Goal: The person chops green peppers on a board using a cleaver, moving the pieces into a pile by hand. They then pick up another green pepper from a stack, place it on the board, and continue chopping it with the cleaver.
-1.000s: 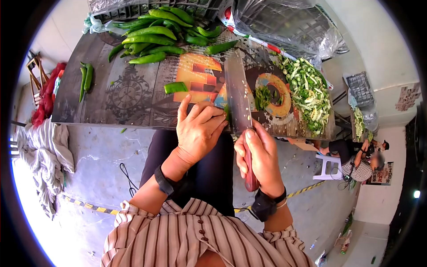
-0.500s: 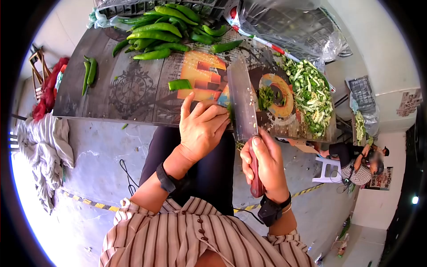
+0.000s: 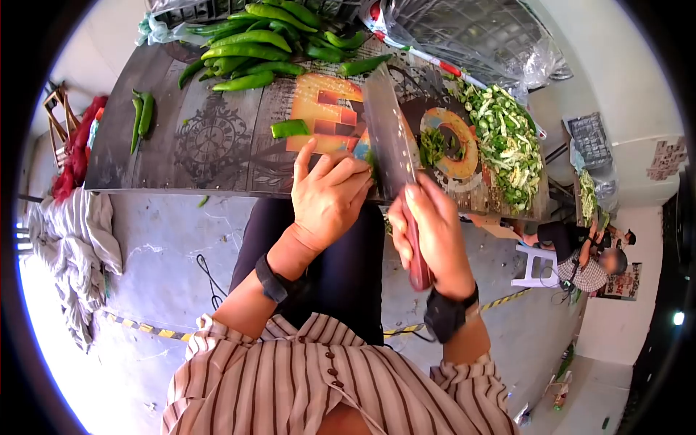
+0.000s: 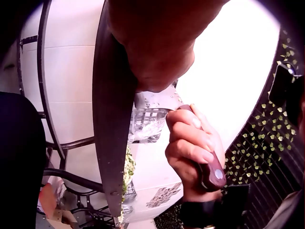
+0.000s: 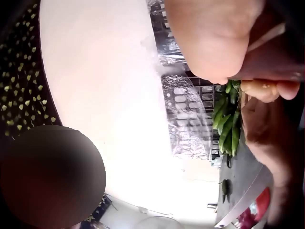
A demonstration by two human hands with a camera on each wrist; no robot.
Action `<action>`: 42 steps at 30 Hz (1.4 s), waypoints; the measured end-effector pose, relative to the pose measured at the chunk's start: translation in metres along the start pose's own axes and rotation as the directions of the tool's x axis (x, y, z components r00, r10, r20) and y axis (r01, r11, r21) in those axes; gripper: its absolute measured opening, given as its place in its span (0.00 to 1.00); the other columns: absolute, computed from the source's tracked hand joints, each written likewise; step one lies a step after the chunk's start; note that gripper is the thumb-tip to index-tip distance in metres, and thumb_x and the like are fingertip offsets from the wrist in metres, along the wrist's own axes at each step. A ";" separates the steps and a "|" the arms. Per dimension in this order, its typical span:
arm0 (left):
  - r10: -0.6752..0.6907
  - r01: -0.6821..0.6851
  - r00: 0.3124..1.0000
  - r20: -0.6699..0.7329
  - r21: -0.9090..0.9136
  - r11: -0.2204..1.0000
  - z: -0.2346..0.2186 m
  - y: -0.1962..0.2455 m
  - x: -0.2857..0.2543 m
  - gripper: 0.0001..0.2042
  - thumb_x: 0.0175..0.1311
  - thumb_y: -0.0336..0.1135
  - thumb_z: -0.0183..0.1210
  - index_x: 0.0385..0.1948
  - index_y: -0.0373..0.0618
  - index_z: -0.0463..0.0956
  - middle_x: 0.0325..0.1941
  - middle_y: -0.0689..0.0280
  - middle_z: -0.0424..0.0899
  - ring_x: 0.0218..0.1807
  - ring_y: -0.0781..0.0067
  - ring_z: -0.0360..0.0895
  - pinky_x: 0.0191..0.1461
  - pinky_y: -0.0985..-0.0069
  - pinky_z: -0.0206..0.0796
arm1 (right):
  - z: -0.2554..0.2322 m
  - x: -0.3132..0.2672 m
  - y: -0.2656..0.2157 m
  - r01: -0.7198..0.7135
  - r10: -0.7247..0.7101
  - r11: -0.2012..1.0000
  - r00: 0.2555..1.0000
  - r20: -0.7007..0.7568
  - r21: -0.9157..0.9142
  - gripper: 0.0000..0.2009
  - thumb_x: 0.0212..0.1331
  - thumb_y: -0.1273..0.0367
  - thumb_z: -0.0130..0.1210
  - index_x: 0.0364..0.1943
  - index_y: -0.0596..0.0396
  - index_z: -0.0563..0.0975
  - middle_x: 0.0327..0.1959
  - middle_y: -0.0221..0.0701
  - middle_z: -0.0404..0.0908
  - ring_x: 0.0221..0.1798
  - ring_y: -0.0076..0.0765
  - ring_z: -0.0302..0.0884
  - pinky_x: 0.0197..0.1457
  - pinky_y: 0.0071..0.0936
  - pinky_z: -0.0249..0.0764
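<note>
The left hand [image 3: 330,199] is at the table's near edge, its bent fingers holding down a green pepper piece [image 3: 370,157], mostly hidden; the index finger points forward. Beside it on the right, the right hand [image 3: 438,235] grips a cleaver's dark red handle [image 3: 415,250]. The broad blade [image 3: 390,127] tilts upright close to the left fingertips. A cut pepper section [image 3: 289,128] lies ahead of the left hand. Right of the blade are green slices [image 3: 433,147]. In the left wrist view, fingers of the right hand [image 4: 193,148] wrap the handle.
Whole green peppers [image 3: 250,54] are heaped at the table's back, two more [image 3: 142,116] at the left. Chopped peppers [image 3: 504,145] cover the right end. A plastic-covered crate [image 3: 464,36] stands behind. A seated person [image 3: 580,257] is off to the right.
The right hand and cleaver have moved slightly forward, after dipping back a little at half a second ago. The left hand keeps its hold on the piece, with little movement.
</note>
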State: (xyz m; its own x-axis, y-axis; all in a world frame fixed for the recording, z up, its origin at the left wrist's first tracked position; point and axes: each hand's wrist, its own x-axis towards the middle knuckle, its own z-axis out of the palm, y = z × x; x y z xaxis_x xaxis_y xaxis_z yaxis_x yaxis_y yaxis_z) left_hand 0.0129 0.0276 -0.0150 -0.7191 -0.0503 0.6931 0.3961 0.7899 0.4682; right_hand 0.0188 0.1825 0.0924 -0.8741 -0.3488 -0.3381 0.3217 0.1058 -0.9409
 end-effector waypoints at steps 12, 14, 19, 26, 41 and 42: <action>0.015 -0.016 1.000 -0.023 -0.006 1.000 0.002 0.001 -0.001 0.06 0.49 0.33 0.68 0.30 0.54 0.85 0.37 0.80 0.82 0.47 0.78 0.78 0.74 0.61 0.46 | -0.007 0.001 -0.001 -0.001 0.002 1.000 1.000 0.019 -0.020 0.17 0.75 0.61 0.41 0.59 0.57 0.67 0.22 0.26 0.70 0.13 0.19 0.66 0.13 0.18 0.65; -0.005 0.005 1.000 -0.023 0.001 1.000 0.000 0.001 0.001 0.06 0.48 0.33 0.68 0.30 0.54 0.85 0.37 0.80 0.82 0.48 0.79 0.77 0.74 0.61 0.46 | -0.003 0.005 -0.003 0.027 -0.027 0.999 1.000 0.011 -0.032 0.12 0.74 0.60 0.42 0.43 0.54 0.67 0.23 0.26 0.69 0.13 0.19 0.64 0.12 0.19 0.64; 0.002 -0.003 0.999 -0.053 -0.010 1.000 -0.001 0.003 -0.001 0.07 0.49 0.33 0.67 0.31 0.54 0.84 0.38 0.81 0.79 0.45 0.79 0.75 0.74 0.57 0.47 | -0.003 -0.026 0.008 -0.038 0.038 0.999 0.999 -0.002 -0.011 0.20 0.75 0.63 0.40 0.65 0.56 0.64 0.22 0.26 0.70 0.13 0.19 0.66 0.13 0.19 0.66; 0.022 -0.020 0.999 -0.048 0.043 0.999 0.002 -0.002 0.001 0.05 0.51 0.34 0.66 0.30 0.55 0.83 0.38 0.81 0.79 0.45 0.78 0.76 0.74 0.57 0.49 | 0.002 0.001 0.001 0.018 -0.017 0.997 1.000 0.020 -0.073 0.21 0.75 0.63 0.41 0.66 0.56 0.64 0.23 0.26 0.71 0.13 0.18 0.66 0.13 0.19 0.65; -0.023 0.023 1.000 -0.017 0.009 1.000 -0.001 -0.001 -0.001 0.04 0.52 0.33 0.65 0.30 0.55 0.85 0.38 0.80 0.82 0.47 0.76 0.77 0.75 0.55 0.46 | -0.008 0.002 0.004 0.012 -0.009 0.998 0.998 0.055 -0.064 0.13 0.74 0.60 0.43 0.47 0.56 0.68 0.23 0.26 0.70 0.13 0.19 0.66 0.12 0.20 0.66; -0.035 0.035 0.999 0.012 0.006 0.999 -0.002 -0.001 0.000 0.05 0.52 0.33 0.66 0.31 0.55 0.86 0.38 0.80 0.83 0.49 0.75 0.78 0.75 0.56 0.45 | -0.010 0.002 0.003 0.014 -0.010 0.998 0.998 0.068 -0.059 0.13 0.74 0.58 0.45 0.42 0.54 0.67 0.23 0.26 0.70 0.14 0.19 0.66 0.12 0.20 0.65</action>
State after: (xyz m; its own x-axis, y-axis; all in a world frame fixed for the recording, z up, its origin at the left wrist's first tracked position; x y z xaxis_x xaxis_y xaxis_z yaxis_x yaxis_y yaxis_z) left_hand 0.0138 0.0258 -0.0148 -0.7391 -0.0706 0.6699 0.3672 0.7915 0.4885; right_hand 0.0140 0.1917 0.0890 -0.8505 -0.4125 -0.3264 0.2874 0.1553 -0.9451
